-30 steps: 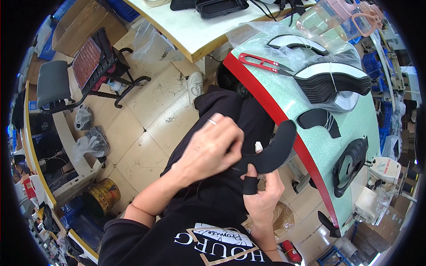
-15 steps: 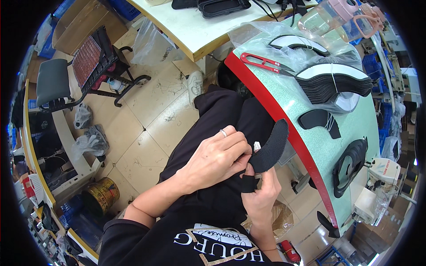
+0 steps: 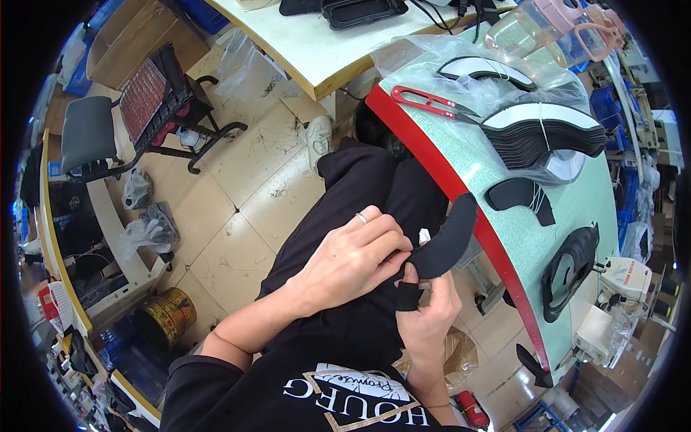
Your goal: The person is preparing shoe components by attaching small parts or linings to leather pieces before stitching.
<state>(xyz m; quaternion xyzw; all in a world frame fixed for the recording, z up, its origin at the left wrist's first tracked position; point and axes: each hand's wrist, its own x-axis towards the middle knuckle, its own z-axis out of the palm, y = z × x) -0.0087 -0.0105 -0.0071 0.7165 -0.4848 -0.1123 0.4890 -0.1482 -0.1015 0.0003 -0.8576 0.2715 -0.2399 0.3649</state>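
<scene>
Handwork is being done just beside the green table [image 3: 515, 241], to its left, over dark trousers [image 3: 309, 230]. A curved black piece [image 3: 450, 241] is held there, its free tip pointed up toward the table's red edge [image 3: 421, 151]; whether that edge is touched cannot be told. By the right hand [image 3: 428, 317], with a black band [image 3: 408, 297] around its thumb, the piece is gripped near its lower end, thumb on top and other fingers partly hidden beneath. By the left hand [image 3: 353, 252], that same end is apparently pinched, thumb and forefinger closed together; whether a thread is caught between them too cannot be made out. The step in hand is judged to be fine fingertip work at that end. For the next move, a firm right-hand hold and a precise left-hand pinch seem to be called for, so that the thin edge is not lost. Toward the table's far end, red snips [image 3: 446, 112] and a tied stack of curved pieces [image 3: 543, 140] are left unhandled.
</scene>
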